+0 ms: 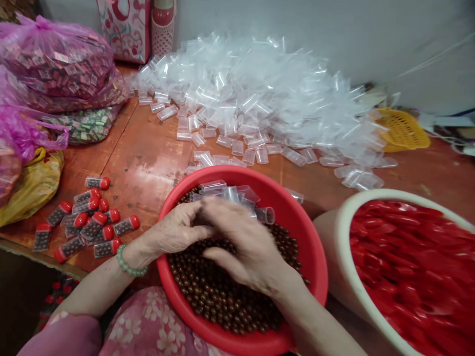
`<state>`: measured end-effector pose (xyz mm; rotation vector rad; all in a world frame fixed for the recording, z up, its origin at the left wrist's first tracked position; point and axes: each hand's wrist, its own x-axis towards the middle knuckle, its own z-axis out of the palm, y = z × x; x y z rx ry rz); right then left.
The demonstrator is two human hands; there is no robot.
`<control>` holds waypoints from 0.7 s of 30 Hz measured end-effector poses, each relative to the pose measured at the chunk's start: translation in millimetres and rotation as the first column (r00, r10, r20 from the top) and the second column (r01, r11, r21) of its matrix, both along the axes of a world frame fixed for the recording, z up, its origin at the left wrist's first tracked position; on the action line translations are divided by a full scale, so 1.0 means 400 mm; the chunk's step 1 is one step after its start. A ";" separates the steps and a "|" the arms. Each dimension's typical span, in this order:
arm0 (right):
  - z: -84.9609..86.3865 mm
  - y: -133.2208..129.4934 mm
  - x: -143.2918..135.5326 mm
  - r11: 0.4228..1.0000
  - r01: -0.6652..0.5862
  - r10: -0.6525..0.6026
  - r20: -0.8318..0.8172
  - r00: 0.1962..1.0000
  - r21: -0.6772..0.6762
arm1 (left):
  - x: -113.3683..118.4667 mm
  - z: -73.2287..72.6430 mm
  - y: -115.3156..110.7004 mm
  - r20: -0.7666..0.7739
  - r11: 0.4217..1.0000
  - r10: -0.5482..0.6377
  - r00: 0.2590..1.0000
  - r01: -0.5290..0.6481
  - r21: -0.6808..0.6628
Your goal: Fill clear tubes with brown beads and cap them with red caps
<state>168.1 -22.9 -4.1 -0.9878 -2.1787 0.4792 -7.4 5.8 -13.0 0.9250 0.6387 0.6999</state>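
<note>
A red basin point(319, 267) holds many small brown balls point(211, 301) and, toward its back, several clear plastic tubes point(233, 194). Over the balls, my left hand point(178, 228), with a green bead bracelet at the wrist, has its fingers bent toward the middle; their tips are hidden behind my other hand. My right hand point(245, 244) is above the basin, touching or nearly touching the left one, its fingers blurred by motion and its thumb apart. Whether either hand holds something cannot be seen. Filled tubes with red caps point(94, 225) lie on the table at the left.
Behind the basin, a big heap of clear tubes point(260, 89) spreads along the wall. A white bucket point(343, 237) of red caps point(411, 267) stands at the right. Bulging plastic bags point(63, 64) sit at the left, a yellow basket point(403, 129) at the back right.
</note>
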 end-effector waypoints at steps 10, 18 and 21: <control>0.004 0.002 -0.028 0.997 -0.042 0.036 0.106 0.994 0.061 | -0.003 0.009 0.008 -0.115 0.996 0.042 0.992 -0.032 0.086; 0.023 0.000 0.105 0.958 0.286 -0.272 0.257 0.927 -0.017 | -0.003 0.006 0.022 -0.125 0.993 0.096 0.988 -0.087 0.079; -0.008 0.004 0.153 0.944 0.313 -0.228 0.472 0.851 -0.108 | 0.000 0.006 0.022 -0.126 0.995 0.089 0.988 -0.082 0.066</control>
